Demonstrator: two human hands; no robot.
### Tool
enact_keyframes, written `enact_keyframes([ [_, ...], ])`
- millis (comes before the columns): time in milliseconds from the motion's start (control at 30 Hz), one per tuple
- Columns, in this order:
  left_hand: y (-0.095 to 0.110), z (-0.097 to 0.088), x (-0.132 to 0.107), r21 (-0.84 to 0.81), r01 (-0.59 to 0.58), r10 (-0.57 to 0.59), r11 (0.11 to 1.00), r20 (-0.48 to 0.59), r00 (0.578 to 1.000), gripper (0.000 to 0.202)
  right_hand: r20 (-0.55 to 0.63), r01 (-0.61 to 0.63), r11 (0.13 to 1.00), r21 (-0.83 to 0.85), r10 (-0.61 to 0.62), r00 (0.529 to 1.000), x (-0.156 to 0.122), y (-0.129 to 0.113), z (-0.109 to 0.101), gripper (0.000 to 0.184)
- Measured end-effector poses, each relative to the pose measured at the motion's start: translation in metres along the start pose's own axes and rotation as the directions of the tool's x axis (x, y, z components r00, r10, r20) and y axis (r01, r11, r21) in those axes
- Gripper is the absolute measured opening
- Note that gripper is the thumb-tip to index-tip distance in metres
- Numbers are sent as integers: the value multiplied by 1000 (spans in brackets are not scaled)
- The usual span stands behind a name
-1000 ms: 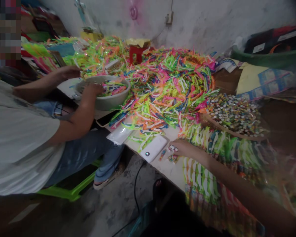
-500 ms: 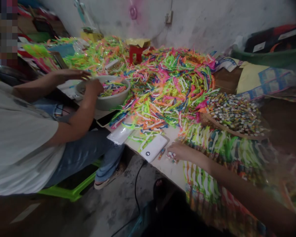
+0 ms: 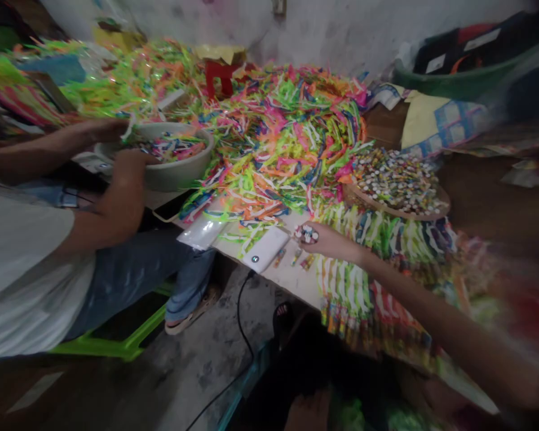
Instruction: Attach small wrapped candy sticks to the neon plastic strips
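Note:
My right hand (image 3: 330,240) reaches in from the right, its fingers closed round a bunch of small tubes (image 3: 306,233) whose white round ends face left. Below it, a few loose printed tubes (image 3: 296,257) lie on the tabletop beside a white phone (image 3: 266,250). Under my forearm runs a row of printed tubes with green, white and pink ribbon-like strips (image 3: 345,287). At the bottom edge is a dim patch of skin that looks like part of my left hand (image 3: 309,412); its fingers are too unclear to read.
A shallow basket (image 3: 395,211) heaped with tubes stands behind my arm. A large pile of bright strips (image 3: 287,143) covers the table. On the left, a co-worker's hands work in a pale basin (image 3: 179,173). A clear plastic bag (image 3: 201,232) and a black cable (image 3: 247,323) are near.
My right hand has lifted a little with the bunch of tubes, leaving more loose tubes visible on the table. The view has shifted right and down. A skin patch appears at the bottom edge.

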State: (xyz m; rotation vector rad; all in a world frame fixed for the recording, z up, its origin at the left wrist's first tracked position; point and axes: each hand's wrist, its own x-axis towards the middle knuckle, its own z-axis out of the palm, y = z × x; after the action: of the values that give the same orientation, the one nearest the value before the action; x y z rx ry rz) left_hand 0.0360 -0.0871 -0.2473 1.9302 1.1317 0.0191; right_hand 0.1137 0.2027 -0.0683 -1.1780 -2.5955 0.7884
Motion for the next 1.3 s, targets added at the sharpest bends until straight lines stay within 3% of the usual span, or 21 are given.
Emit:
enact_keyframes([
  [67, 11, -2, 5, 29, 71, -72, 997, 61, 996, 59, -20, -64, 982, 178, 69, 997, -25, -23, -7, 20],
  [100, 17, -5, 6, 64, 145, -150, 987, 85, 985, 64, -18, -105, 926, 363, 119, 993, -42, -35, -8, 20],
  [200, 28, -16, 7, 117, 162, -174, 980, 102, 979, 64, -24, -143, 631, 762, 249, 968, -101, -72, 1, 18],
  [267, 29, -21, 6, 120, 127, -139, 985, 99, 985, 63, -7, -160, 511, 844, 309, 951, -147, -89, 13, 16],
  [333, 25, -22, 6, 123, 93, -106, 988, 102, 989, 63, -65, -132, 446, 885, 399, 915, -194, -97, 31, 21],
  [467, 20, -16, 7, 147, 50, -66, 988, 105, 992, 56, -192, -55, 373, 926, 593, 782, -277, -88, 80, 31],
  [567, 21, -12, 7, 157, 16, -30, 987, 86, 996, 40, -206, -77, 353, 932, 695, 689, -317, -75, 124, 26],
  [633, 25, -14, 4, 149, -15, 6, 989, 66, 998, 27, -206, -146, 356, 923, 778, 594, -330, -69, 150, 28],
  [667, 27, -18, 2, 141, -35, 28, 989, 50, 998, 26, -201, -189, 366, 911, 795, 572, -334, -68, 160, 28],
  [733, 34, -28, -7, 131, -76, 76, 988, 5, 997, 31, -197, -260, 407, 876, 792, 578, -336, -67, 171, 27],
  [833, 49, -50, -21, 96, -195, 203, 976, -86, 975, 28, -214, -289, 489, 823, 737, 641, -333, -71, 166, 25],
  [900, 59, -65, -28, 132, -345, 365, 929, -180, 914, 24, -248, -282, 546, 789, 702, 668, -330, -78, 152, 23],
  [967, 69, -81, -32, 311, -484, 563, 818, -263, 783, 25, -295, -275, 615, 739, 662, 689, -327, -87, 134, 22],
  [1033, 77, -95, -32, 530, -507, 699, 680, -261, 666, 27, -354, -258, 690, 677, 612, 707, -326, -96, 118, 19],
  [1067, 80, -101, -32, 604, -492, 734, 627, -247, 633, 28, -383, -248, 723, 645, 586, 714, -326, -100, 111, 19],
  [1167, 86, -116, -31, 710, -436, 766, 553, -228, 601, 31, -416, -241, 770, 591, 547, 726, -324, -108, 99, 18],
  [1300, 90, -127, -32, 770, -447, 795, 456, -127, 593, 27, -343, -239, 663, 710, 621, 705, -321, -108, 90, 16],
])
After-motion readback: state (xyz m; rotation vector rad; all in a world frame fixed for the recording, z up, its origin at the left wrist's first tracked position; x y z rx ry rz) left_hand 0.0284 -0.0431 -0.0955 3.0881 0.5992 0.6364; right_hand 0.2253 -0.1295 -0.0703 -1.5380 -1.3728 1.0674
